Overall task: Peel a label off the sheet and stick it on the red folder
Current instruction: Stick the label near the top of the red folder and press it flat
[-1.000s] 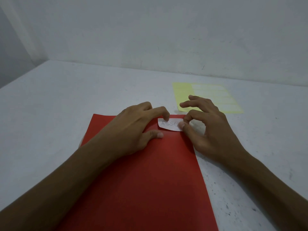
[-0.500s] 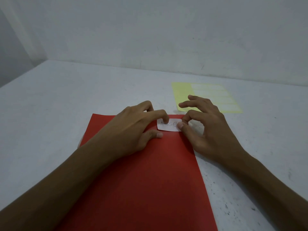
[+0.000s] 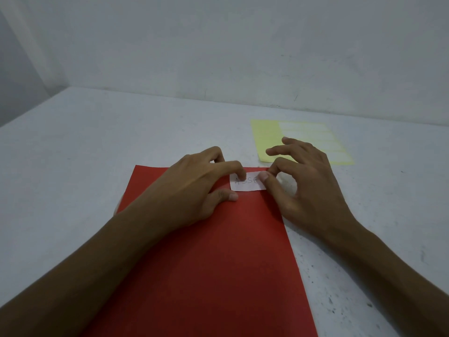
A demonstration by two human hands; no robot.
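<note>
The red folder (image 3: 218, 263) lies flat on the table, reaching toward me. A white label (image 3: 246, 184) with handwritten letters lies on its far right corner. My left hand (image 3: 192, 186) rests on the folder, with its index fingertip pressing the label's upper left edge and its thumb on the red surface just below. My right hand (image 3: 306, 186) pinches the label's right end between thumb and bent index finger, hiding that end. The yellow label sheet (image 3: 267, 135) lies behind my right hand, partly covered by its fingers.
The grey speckled table (image 3: 97, 154) stretches left and right of the folder. A pale wall (image 3: 218, 57) rises along the table's far edge, just behind the sheet.
The label, curved and slightly raised a second ago, now lies flatter on the folder. Both hands stay at its ends and have barely shifted.
</note>
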